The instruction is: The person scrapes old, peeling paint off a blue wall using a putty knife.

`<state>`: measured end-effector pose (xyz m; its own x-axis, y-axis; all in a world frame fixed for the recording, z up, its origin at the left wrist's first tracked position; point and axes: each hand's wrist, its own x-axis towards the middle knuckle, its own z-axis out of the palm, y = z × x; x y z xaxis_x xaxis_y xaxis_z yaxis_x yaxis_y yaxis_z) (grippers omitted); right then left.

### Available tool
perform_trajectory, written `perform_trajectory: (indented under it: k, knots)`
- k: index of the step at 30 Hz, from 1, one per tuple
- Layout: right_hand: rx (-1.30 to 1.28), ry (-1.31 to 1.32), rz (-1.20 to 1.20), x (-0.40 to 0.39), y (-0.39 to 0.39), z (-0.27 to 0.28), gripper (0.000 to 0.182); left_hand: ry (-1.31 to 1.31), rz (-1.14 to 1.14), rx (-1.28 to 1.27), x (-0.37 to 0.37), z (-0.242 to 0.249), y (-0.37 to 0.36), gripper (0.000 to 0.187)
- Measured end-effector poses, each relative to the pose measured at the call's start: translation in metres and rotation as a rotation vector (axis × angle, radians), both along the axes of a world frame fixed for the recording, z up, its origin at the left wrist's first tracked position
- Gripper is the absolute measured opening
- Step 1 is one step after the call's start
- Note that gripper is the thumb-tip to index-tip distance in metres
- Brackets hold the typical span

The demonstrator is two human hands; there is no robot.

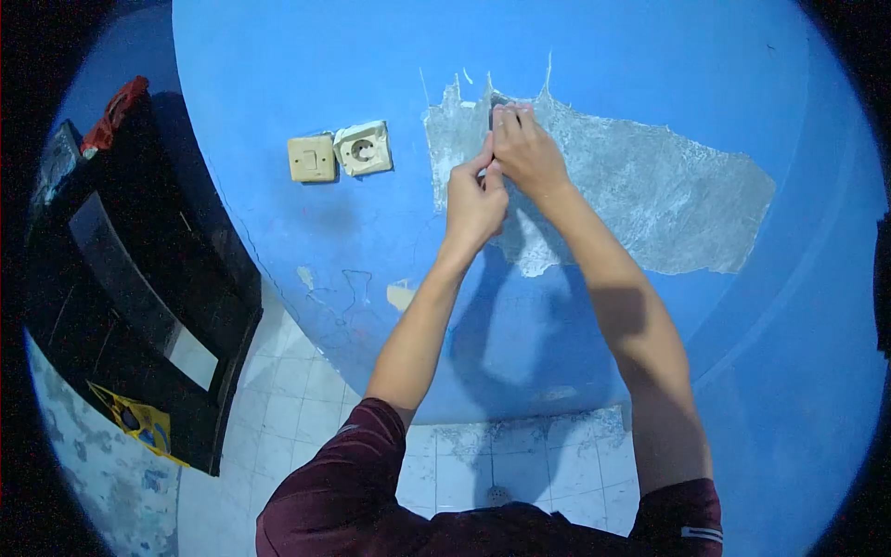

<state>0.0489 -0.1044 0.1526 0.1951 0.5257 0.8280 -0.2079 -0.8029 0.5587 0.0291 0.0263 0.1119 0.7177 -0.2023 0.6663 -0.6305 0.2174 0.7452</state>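
Note:
Ahead of me is a blue painted wall (pixel 306 56) with a large bare grey patch (pixel 659 186), ragged along its edges. My right hand (pixel 527 153) is closed, with its fingertips against the upper left part of this patch. Beside its fingertips shows a small dark sliver, which could be a tool's edge or a shadow. Just below and to the left, my left hand (pixel 478 200) is closed too, thumb and fingers pinched close to the right hand. Whatever either hand grips is hidden by the fingers.
A light switch (pixel 312 159) and a power socket (pixel 364 149) sit on the wall to the left. Further left stands a dark cabinet (pixel 130 232), with a red bag (pixel 113 116) on top and a yellow bag (pixel 139 422) lower down. White tiles (pixel 566 473) cover the floor.

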Motion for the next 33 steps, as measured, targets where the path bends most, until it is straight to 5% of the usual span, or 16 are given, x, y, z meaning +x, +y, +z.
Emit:
perform_trajectory:
  k: [7,14,21,28,29,33]
  knots:
    - [0.114,-0.028,-0.102,0.008,0.025,-0.008,0.035,0.028,-0.018,0.232,0.003,0.030,0.039,0.041]
    - [-0.071,-0.020,-0.036,0.006,0.001,-0.001,0.037,-0.005,-0.022,0.009,0.018,-0.008,-0.003,0.042]
    - [0.193,-0.051,-0.037,0.015,0.034,-0.008,0.035,0.110,-0.059,0.364,0.002,0.047,0.056,0.040]
    - [-0.006,-0.008,0.023,0.006,0.004,-0.007,0.030,-0.170,0.085,-0.015,0.009,-0.001,-0.004,0.040]
    - [0.013,-0.014,0.033,0.007,0.007,-0.006,0.030,0.020,0.015,0.042,0.004,-0.004,0.000,0.039]
    - [0.218,0.047,-0.133,0.010,0.036,-0.006,0.029,-0.135,0.031,0.346,0.017,0.040,0.050,0.038]
